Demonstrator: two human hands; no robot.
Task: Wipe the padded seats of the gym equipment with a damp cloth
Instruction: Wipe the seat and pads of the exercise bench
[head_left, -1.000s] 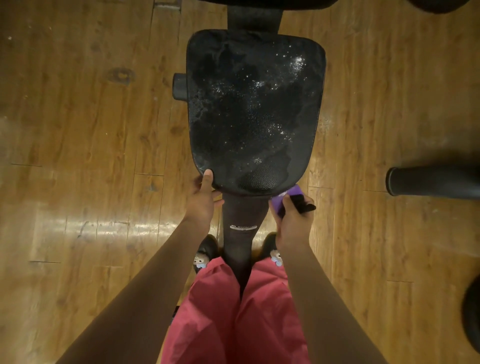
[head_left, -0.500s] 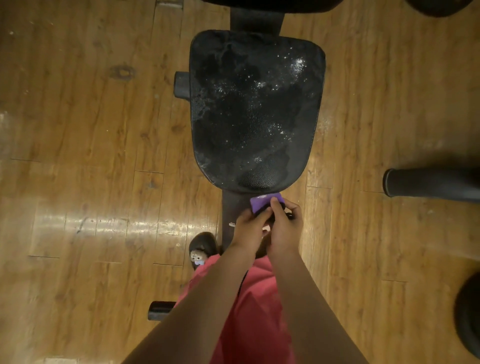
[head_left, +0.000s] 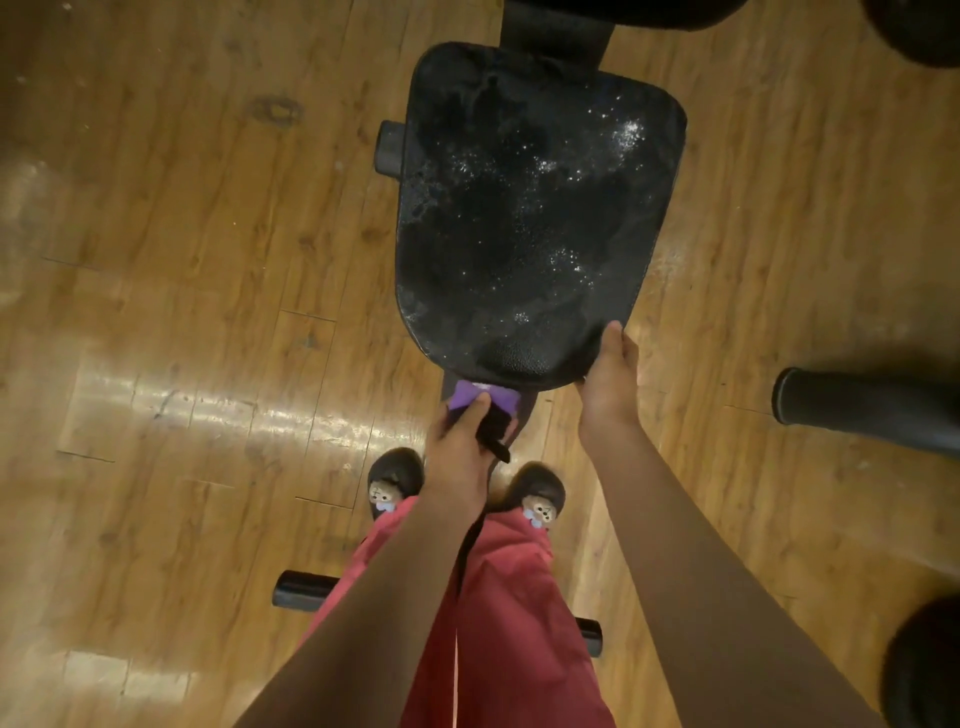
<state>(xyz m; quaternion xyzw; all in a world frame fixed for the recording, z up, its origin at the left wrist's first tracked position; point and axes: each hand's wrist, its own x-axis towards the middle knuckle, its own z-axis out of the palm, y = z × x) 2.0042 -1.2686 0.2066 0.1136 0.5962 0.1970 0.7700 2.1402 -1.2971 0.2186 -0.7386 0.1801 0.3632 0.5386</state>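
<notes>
A black padded seat (head_left: 530, 218) fills the upper middle of the head view, its surface speckled with wet, shiny droplets. At the seat's near edge my left hand (head_left: 460, 447) grips a purple cloth (head_left: 504, 399) that has a black part hanging down from it. The cloth touches the front rim, just above the seat post. My right hand (head_left: 610, 384) holds the seat's near right corner, with the thumb lying on top and the fingers hidden under the edge.
A black knob (head_left: 388, 148) sticks out left of the seat. A black foam roller (head_left: 857, 410) lies on the wooden floor to the right. The frame's floor bar (head_left: 301, 590) crosses behind my feet. Dark round shapes sit at the top right and bottom right (head_left: 924, 670).
The purple cloth passed from my right hand to my left. The left hand left the seat's near left edge, and the right hand moved to the near right corner.
</notes>
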